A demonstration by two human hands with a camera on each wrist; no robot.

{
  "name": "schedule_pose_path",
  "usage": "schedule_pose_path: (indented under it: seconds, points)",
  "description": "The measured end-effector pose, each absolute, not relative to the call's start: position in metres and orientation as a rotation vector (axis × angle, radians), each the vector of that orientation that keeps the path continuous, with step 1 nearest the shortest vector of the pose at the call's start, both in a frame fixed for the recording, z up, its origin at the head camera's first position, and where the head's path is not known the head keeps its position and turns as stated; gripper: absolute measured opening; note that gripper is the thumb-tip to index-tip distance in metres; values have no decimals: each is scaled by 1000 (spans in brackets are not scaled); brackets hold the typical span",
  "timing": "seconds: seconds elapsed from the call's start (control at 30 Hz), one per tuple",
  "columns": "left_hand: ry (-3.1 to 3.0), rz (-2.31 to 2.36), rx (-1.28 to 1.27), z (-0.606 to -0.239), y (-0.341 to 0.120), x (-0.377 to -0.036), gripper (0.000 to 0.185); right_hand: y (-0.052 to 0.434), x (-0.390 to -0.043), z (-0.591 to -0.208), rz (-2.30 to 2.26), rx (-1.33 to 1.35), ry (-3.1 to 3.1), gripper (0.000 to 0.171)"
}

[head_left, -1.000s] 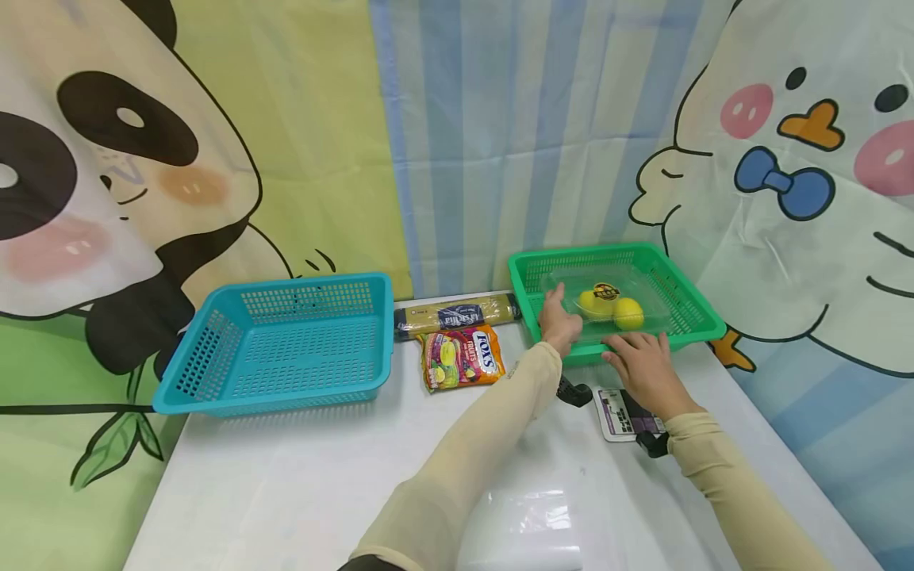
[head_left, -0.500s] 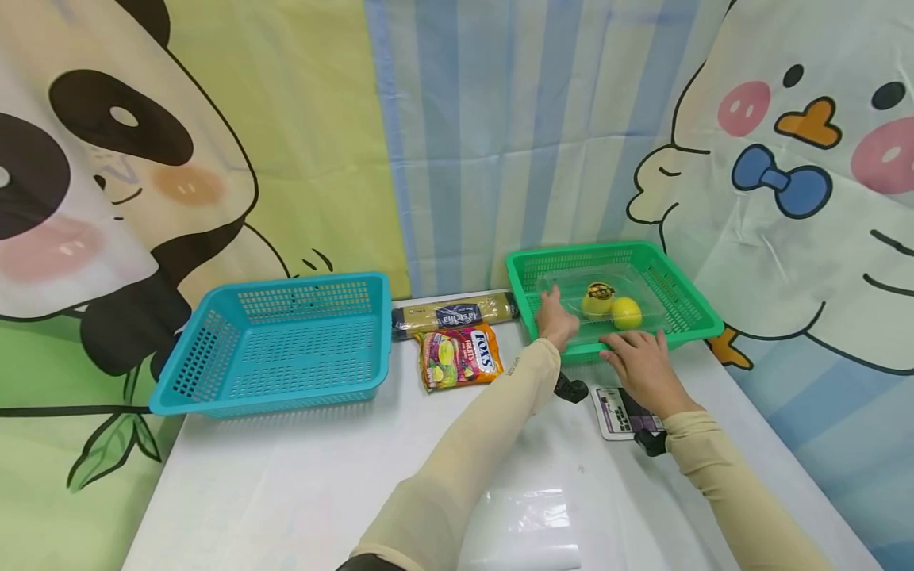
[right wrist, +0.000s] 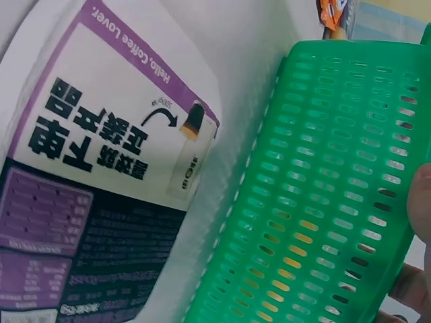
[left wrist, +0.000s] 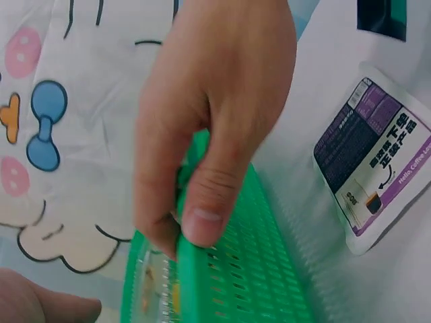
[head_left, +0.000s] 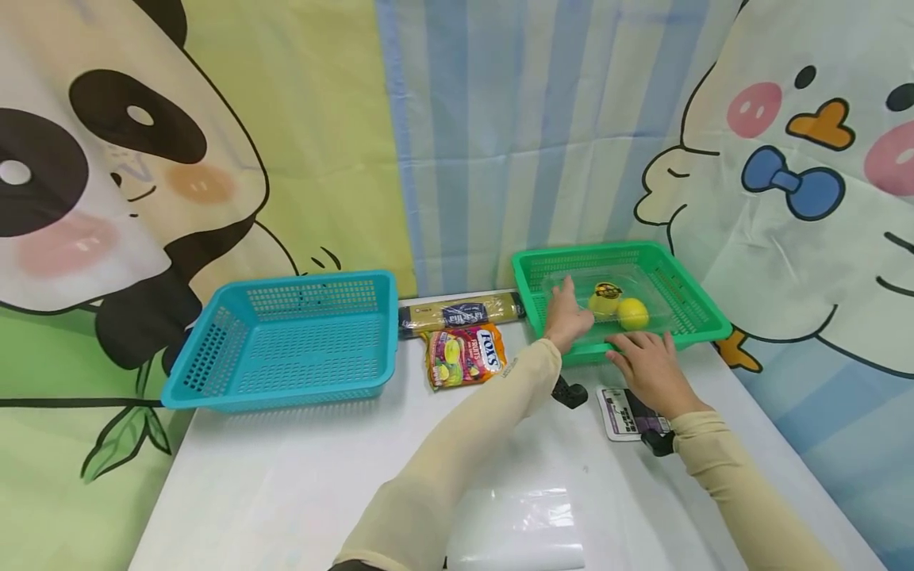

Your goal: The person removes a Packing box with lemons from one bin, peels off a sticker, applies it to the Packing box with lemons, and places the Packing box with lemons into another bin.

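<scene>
A clear plastic container [head_left: 585, 281], with two lemons [head_left: 633, 314] and a dark-and-yellow label, sits inside the green basket [head_left: 689, 295]. My left hand [head_left: 569, 319] reaches over the container's left end with a finger extended; its other fingers are mostly hidden, and I cannot tell whether they grip. In the left wrist view, part of this hand shows at the lower left corner. My right hand [head_left: 653, 373] grips the basket's front rim. Its thumb [left wrist: 205, 219] presses the outer wall while its fingers fold over inside. Through the wall's slots, the right wrist view shows yellow from the lemons.
A white-and-purple coffee pouch [head_left: 628, 414] lies before the green basket. Left of that basket are a Fox's candy bag [head_left: 464, 357] and a pack of spaghetti [head_left: 460, 315]. Farther left stands a blue basket [head_left: 307, 349]. Clear plastic film [head_left: 514, 527] lies at the front. Printed curtains back the table.
Both hands keep nearly the same places at the green basket. The scene shifts slightly in the head view; the container and lemons barely change position within the basket.
</scene>
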State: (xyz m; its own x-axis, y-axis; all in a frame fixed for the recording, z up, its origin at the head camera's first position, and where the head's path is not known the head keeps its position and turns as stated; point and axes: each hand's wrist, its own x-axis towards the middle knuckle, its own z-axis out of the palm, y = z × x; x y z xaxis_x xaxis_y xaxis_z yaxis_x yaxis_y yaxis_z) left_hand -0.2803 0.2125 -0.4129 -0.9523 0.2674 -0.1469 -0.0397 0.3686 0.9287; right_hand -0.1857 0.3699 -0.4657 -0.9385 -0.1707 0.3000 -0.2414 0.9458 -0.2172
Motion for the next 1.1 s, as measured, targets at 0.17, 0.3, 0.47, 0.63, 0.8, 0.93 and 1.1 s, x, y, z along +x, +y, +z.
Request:
schedule_pose_path:
  seconds: [0.17,0.3,0.47,0.63,0.8,0.93,1.1]
  points:
    - [2381,1613,367,-392,196,-275,71,370,-190,-457,407,282,-2896,46]
    - [2406,1577,407,-377,182,-275,72,368,-196,-448,466,289,-2889,50]
    - [2425,1538,478,-364,166,-274,71,363,-201,-439,511,332,-2839,48]
    - [2431,1488,549,-354,150,-271,70,352,-206,-427,591,377,-2815,49]
    - [2482,1425,639,-346,133,-269,71,341,-210,-418,645,404,-2783,50]
    - [2525,1383,718,-347,120,-266,70,335,-209,-412,645,403,-2776,51]
    - [2535,1364,775,-358,103,-262,70,328,-210,-405,623,426,-2769,51]
